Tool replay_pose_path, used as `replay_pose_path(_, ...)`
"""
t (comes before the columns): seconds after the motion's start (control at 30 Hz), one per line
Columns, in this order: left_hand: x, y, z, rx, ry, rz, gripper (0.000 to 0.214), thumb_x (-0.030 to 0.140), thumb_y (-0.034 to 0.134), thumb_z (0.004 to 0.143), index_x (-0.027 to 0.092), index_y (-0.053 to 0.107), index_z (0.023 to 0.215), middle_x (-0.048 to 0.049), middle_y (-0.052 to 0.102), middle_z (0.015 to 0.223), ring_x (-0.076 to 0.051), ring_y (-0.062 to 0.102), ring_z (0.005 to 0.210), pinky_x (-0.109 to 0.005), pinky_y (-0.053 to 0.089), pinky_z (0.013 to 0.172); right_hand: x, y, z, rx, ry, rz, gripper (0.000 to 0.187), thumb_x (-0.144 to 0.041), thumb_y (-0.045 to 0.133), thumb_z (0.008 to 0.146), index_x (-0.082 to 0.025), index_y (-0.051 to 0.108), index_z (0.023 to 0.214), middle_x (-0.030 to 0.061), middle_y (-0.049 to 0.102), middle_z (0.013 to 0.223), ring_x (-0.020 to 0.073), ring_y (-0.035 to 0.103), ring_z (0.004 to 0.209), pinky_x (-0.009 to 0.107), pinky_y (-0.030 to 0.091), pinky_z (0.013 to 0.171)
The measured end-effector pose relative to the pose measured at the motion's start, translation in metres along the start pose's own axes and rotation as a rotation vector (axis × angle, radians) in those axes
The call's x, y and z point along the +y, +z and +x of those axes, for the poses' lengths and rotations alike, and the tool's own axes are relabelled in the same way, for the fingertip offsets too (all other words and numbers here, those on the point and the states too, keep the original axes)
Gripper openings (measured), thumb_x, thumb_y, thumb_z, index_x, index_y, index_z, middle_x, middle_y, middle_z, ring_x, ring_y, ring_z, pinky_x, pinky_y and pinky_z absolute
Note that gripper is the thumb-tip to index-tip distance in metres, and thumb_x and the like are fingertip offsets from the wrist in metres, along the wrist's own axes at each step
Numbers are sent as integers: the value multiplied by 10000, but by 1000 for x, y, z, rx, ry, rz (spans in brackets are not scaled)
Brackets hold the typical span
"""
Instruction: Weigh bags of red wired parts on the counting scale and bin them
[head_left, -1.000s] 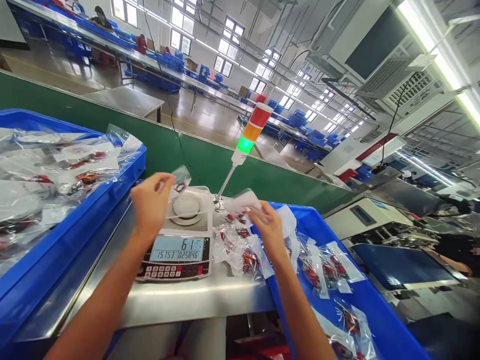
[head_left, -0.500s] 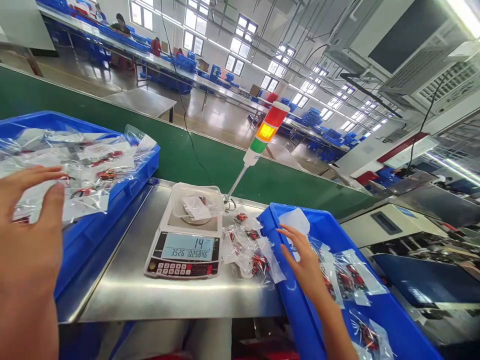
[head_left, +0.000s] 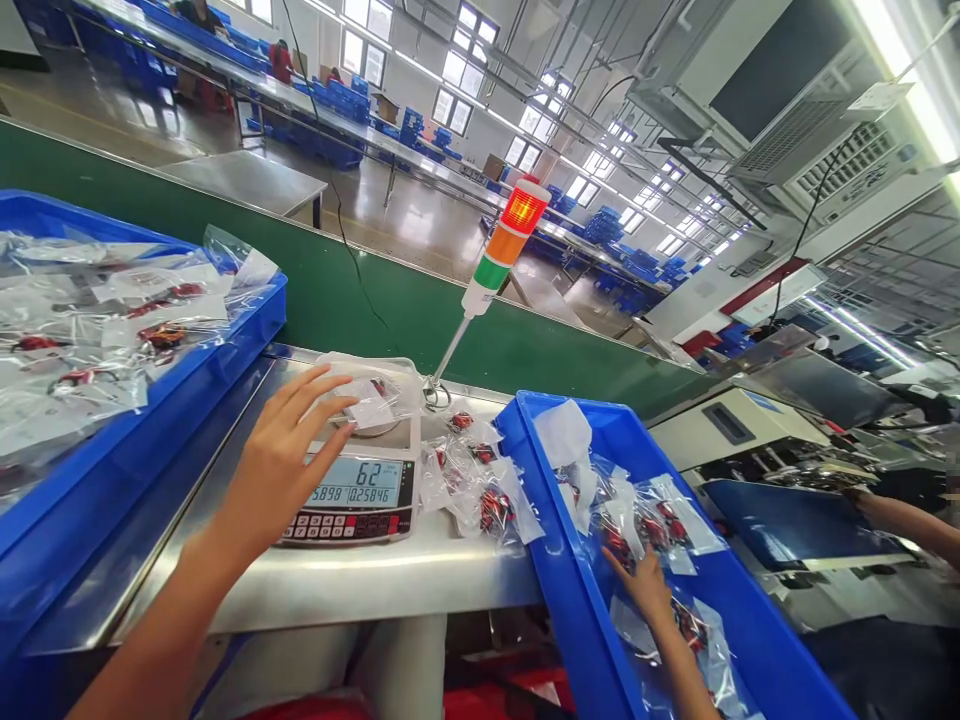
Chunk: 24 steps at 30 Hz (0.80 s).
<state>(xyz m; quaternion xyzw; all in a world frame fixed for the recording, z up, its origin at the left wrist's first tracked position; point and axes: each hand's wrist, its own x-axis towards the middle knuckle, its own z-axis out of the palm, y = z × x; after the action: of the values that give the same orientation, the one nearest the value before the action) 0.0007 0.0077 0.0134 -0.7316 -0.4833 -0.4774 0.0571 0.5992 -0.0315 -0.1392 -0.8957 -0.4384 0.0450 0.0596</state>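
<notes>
My left hand [head_left: 296, 440] is over the digital counting scale [head_left: 375, 487], its fingers spread. The fingertips are at the clear plastic bag [head_left: 373, 402] lying in the scale's tray; whether they press on it I cannot tell. The display reads 62, partly covered by the hand. My right hand [head_left: 651, 590] reaches into the right blue bin [head_left: 559, 560], thumb and finger apart, beside clear bags of red and black parts [head_left: 664, 525]. No bag is visibly held in it. Several similar bags [head_left: 480, 480] lie on the steel table between scale and bin.
A left blue bin [head_left: 247, 320] is heaped with bagged parts. Behind the scale stands a signal light [head_left: 502, 245] with its red section lit, before a green partition [head_left: 322, 280]. Another person's arm [head_left: 907, 520] shows at far right.
My left hand has moved from the left bin to the scale's tray. My right hand went deeper into the right bin. The display changed from 14 to 62; the lit lamp from orange to red.
</notes>
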Motion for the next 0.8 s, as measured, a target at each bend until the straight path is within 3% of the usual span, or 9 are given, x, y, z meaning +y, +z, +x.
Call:
replay_pose_path(0.13, 4, 3, -8, -15, 1, -26, 178, 218, 511, 1026, 234, 635, 1153, -66, 692, 1289, -265, 562, 1352, -495, 472, 1148, -22, 0, 18, -19, -32, -32, 896, -632, 411, 847, -15, 378, 1496, 329, 574, 1431, 444, 551, 1365, 562, 444, 1089)
replay_pose_path(0.3, -3, 7, -13, -92, -6, -9, 210, 280, 498, 1034, 233, 659, 1161, -53, 722, 1248, -261, 598, 1307, -460, 490, 1133, -29, -14, 14, -52, -60, -55, 751, -564, 362, 875, -52, 537, 1396, 290, 713, 1234, 443, 675, 1187, 532, 509, 997)
replay_pose_path(0.43, -11, 24, -10, -213, 42, 86, 346, 382, 480, 1033, 177, 633, 1266, -125, 660, 1371, -318, 552, 1354, -538, 481, 1136, -10, -45, -2, -50, -12, -77, 680, -610, 431, 828, -153, 645, 1285, 229, 778, 1092, 448, 716, 1077, 553, 539, 929)
replay_pose_path(0.57, -18, 50, 1, -261, -26, 48, 362, 293, 425, 1012, 156, 670, 1241, -128, 664, 1376, -312, 569, 1338, -527, 474, 1138, -14, -93, -35, 37, 6, -41, 743, -673, 451, 789, -150, 666, 1272, 232, 763, 1147, 453, 706, 1067, 577, 538, 915)
replay_pose_path(0.67, -22, 60, 19, -187, -283, -22, 313, 236, 461, 945, 205, 743, 1078, -72, 765, 1181, -271, 694, 1138, -419, 543, 1026, -70, -122, -68, 210, -220, 166, 737, -655, 502, 783, -136, 660, 1282, 218, 715, 1285, 419, 653, 1187, 559, 508, 1006)
replay_pose_path(0.73, -25, 55, 35, -58, -463, -9, 287, 259, 502, 921, 202, 760, 1034, -62, 797, 1026, -251, 735, 926, -361, 568, 895, -135, -131, -89, 281, -457, 359, 653, -613, 554, 812, -157, 667, 1266, 178, 707, 1309, 369, 632, 1228, 527, 489, 1058)
replay_pose_path(0.8, -30, 39, 49, 94, -592, 18, 291, 296, 538, 916, 166, 761, 1051, -70, 798, 966, -225, 712, 801, -327, 555, 822, -212, -129, -107, 241, -699, 496, 513, -521, 583, 880, -208, 665, 1278, 125, 712, 1304, 322, 632, 1219, 512, 490, 1064)
